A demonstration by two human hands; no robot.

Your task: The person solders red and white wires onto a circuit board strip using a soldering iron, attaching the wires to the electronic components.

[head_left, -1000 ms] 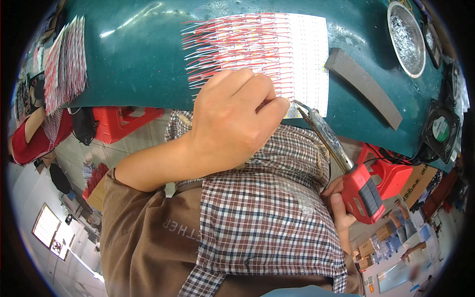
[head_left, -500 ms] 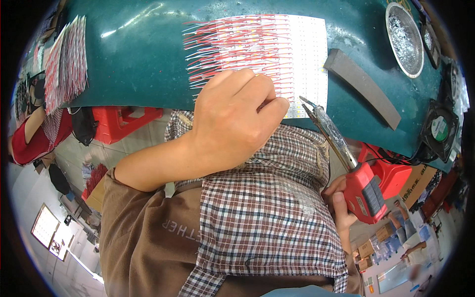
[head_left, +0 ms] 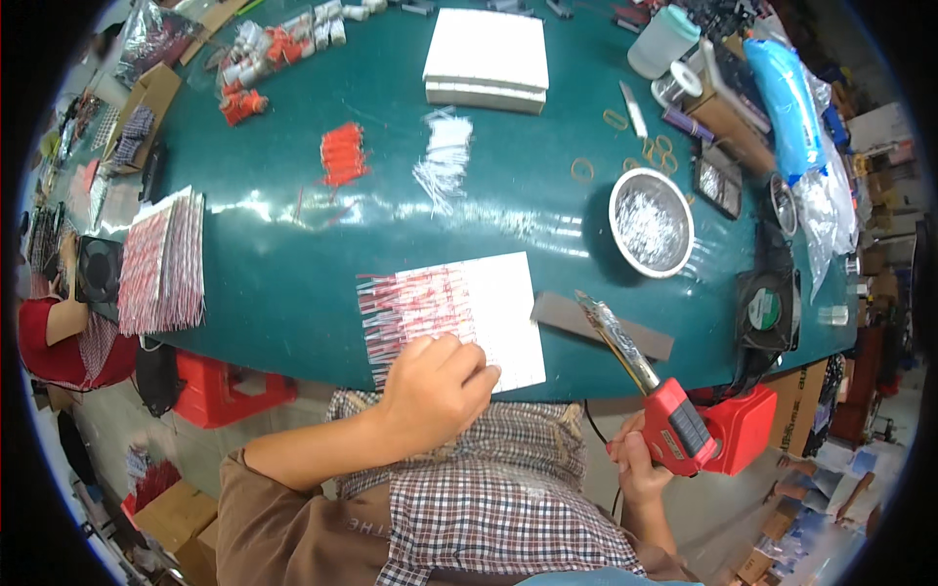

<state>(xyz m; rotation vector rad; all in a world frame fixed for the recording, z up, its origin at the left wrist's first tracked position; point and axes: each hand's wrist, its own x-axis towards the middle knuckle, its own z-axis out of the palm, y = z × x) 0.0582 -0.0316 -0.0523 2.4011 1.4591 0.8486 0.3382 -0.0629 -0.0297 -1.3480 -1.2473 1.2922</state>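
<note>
A white circuit board sheet (head_left: 510, 317) lies at the table's near edge, its left part covered by rows of short red and white wires (head_left: 420, 308). My left hand (head_left: 440, 386) rests over the sheet's near edge with fingers curled together. Whatever they pinch is hidden beneath them. In my right hand (head_left: 640, 464) is a red-handled soldering gun (head_left: 674, 430), pointing up and away from me. Its metal tip is right of the sheet, above a flat grey bar (head_left: 625, 332) on the table.
A metal bowl (head_left: 613, 220) of silvery bits stands beyond the bar. Bundles of red wires (head_left: 344, 154) and white wires (head_left: 447, 151) lie farther off, before stacked white sheets (head_left: 486, 54). A black fan (head_left: 767, 308) sits right; wired sheets (head_left: 164, 259) and another person's arm (head_left: 63, 317) are left.
The view has tilted up and shows more of the table. The soldering gun's tip has moved right, off the sheet to above the grey bar. My left hand stays curled over the sheet.
</note>
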